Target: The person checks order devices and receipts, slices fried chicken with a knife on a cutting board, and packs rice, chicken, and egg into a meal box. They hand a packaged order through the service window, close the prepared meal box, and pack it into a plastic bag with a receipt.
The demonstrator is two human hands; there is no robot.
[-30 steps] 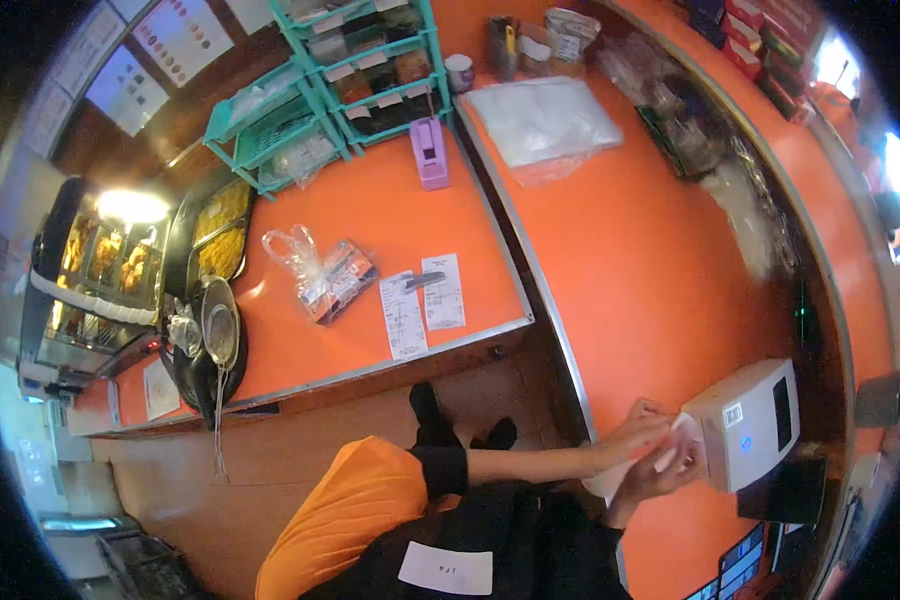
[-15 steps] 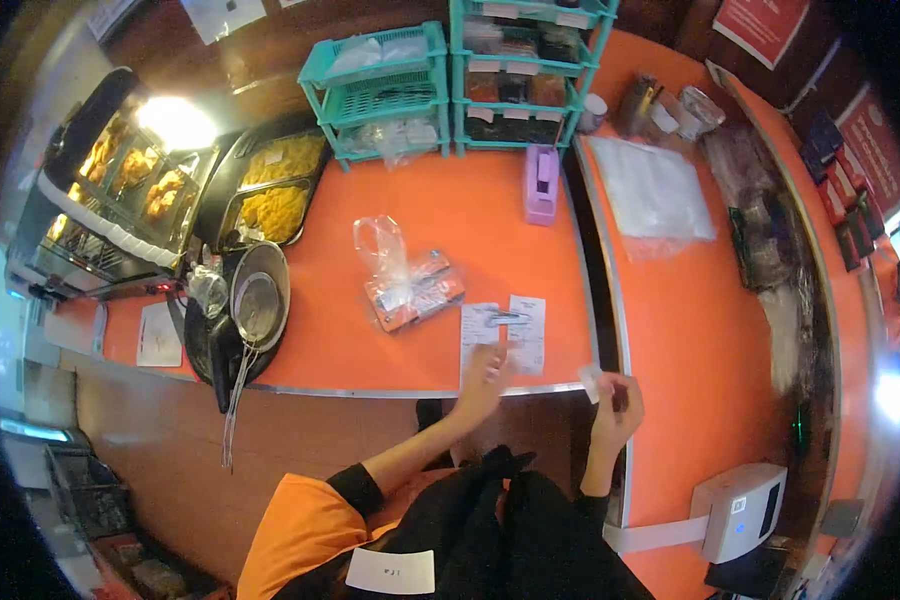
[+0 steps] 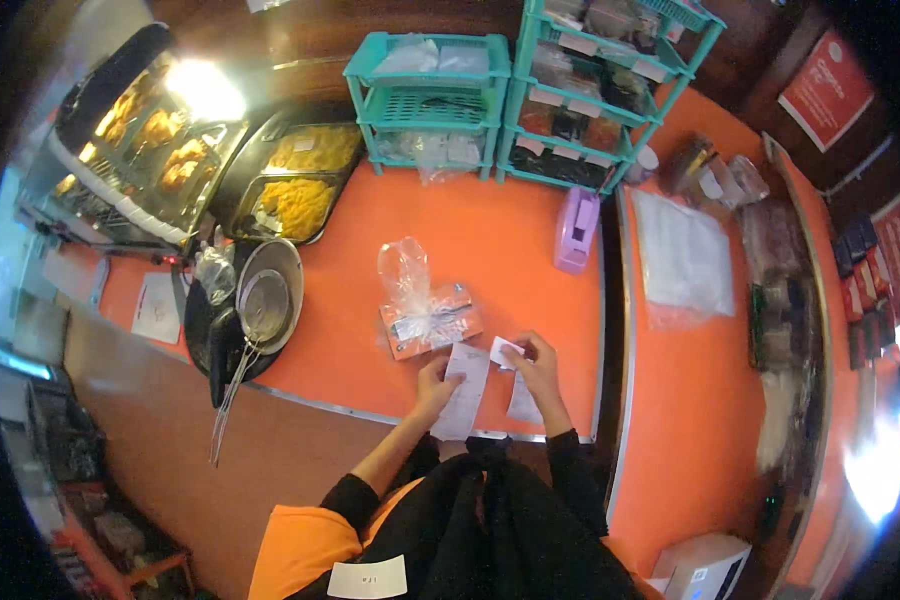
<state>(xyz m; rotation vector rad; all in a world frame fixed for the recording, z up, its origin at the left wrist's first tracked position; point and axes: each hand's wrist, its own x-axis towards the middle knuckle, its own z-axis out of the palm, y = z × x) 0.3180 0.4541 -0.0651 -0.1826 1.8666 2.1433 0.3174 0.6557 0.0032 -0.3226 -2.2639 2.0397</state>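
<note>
My left hand (image 3: 433, 388) is closed on a long printed receipt (image 3: 466, 392), which hangs toward the counter's front edge. Between the thumb and fingers of my right hand (image 3: 542, 368) is a small white slip of paper (image 3: 505, 352), held close to the receipt's top end. A second receipt (image 3: 522, 402) lies on the orange counter, partly covered by my right hand. Just beyond my hands sits an orange box in a knotted clear plastic bag (image 3: 430, 322).
At the left stand a lit glass food warmer (image 3: 140, 160), black trays of yellow food (image 3: 295, 205) and a pan with strainers (image 3: 267, 300). Green tiered racks (image 3: 430, 95) line the back, beside a purple tape dispenser (image 3: 576, 232). White plastic bags (image 3: 680, 255) lie on the right counter.
My right hand has come left from the counter's right edge with the white slip. My left hand has picked up the left receipt. The whole view has shifted.
</note>
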